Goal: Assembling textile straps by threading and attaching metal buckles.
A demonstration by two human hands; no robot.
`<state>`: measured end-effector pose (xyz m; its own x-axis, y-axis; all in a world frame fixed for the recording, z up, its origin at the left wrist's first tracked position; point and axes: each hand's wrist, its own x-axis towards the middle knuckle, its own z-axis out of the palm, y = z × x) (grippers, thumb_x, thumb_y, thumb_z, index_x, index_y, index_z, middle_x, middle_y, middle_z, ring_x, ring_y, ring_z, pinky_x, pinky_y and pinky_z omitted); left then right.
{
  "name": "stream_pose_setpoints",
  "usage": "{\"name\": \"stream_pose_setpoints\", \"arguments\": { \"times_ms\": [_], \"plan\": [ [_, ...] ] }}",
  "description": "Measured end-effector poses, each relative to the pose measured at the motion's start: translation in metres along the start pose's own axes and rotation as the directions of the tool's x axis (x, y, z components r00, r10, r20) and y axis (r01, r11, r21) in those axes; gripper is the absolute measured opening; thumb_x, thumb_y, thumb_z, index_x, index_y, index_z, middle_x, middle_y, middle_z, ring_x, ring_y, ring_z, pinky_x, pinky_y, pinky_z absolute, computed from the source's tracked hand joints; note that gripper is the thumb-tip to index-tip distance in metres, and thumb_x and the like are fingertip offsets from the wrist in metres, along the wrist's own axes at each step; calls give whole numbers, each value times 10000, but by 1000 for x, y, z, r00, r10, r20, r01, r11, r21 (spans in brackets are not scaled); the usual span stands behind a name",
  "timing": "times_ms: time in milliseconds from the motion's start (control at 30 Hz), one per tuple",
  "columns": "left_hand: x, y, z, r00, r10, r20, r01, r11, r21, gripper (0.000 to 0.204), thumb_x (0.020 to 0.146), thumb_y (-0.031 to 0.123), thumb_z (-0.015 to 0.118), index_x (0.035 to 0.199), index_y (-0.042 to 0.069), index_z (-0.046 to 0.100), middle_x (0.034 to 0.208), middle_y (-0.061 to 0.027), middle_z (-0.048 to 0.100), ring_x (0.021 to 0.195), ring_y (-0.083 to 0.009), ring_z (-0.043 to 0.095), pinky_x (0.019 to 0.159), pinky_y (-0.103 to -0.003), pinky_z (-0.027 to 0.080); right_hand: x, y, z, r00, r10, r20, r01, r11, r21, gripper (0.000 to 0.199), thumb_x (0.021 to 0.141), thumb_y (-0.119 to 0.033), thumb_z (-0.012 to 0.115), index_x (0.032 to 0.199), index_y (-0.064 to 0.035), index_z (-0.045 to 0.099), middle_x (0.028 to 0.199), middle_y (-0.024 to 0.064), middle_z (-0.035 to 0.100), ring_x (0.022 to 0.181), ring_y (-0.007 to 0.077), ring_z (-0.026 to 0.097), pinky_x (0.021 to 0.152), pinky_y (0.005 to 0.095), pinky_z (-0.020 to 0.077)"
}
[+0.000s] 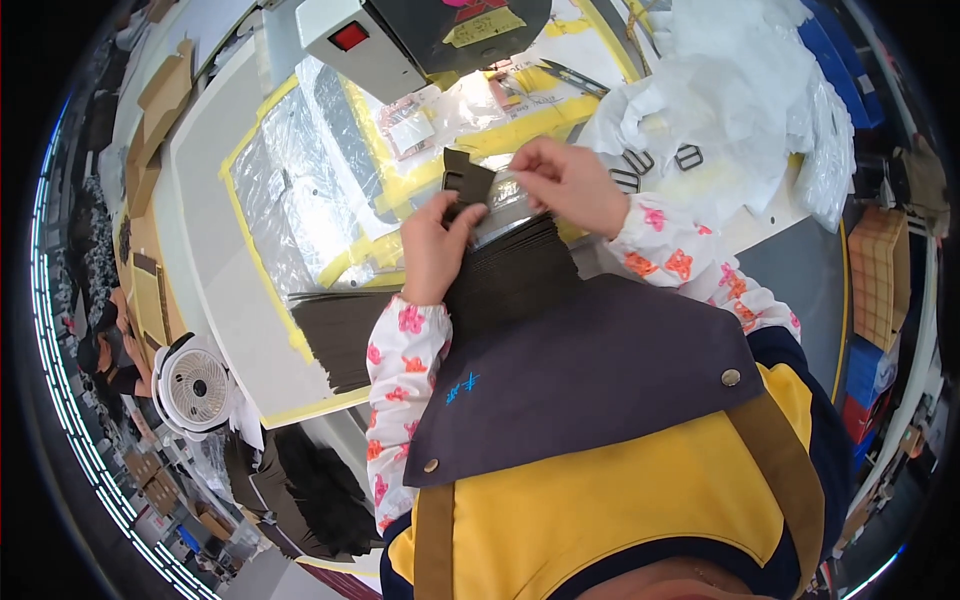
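Two bare hands over the bench: our left hand grips a dark olive piece between thumb and fingers. Our right hand is just beside it, thumb and index nearly together; can't tell if it pinches anything. The piece sits above the front stack of dark strips; visible long axis runs away from us, far end toward the machine. Our left fingers hide its near end; the dark slot-like patch on it is hard to read. Our grey apron covers the stack's near end. Second dark stack lies left, black buckles right. The machine, cut off at top, blocks the bench behind.
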<state>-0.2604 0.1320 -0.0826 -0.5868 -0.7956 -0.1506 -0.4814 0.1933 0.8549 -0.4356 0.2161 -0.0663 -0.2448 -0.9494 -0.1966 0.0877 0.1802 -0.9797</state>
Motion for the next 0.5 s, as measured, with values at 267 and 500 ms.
{"name": "stream_pose_setpoints", "arguments": {
  "times_ms": [267,500],
  "plan": [
    [-1,3,-1,855,421,-304,-254,850,462,361,767,34,559,1117,-5,479,1057,-186,502,837,-315,551,710,-362,456,-34,35,-118,882,-443,-159,46,416,-908,134,710,-138,618,755,-47,531,711,88,558,645,270,561,555,364,446],
    [10,9,25,882,258,394,-346,923,170,216,799,234,568,841,32,633,675,-121,588,649,-266,568,636,-331,447,-17,31,-111,973,-217,-75,-42,151,-988,135,669,-103,588,729,-20,500,740,96,527,666,287,544,579,390,437]
  ]
}}
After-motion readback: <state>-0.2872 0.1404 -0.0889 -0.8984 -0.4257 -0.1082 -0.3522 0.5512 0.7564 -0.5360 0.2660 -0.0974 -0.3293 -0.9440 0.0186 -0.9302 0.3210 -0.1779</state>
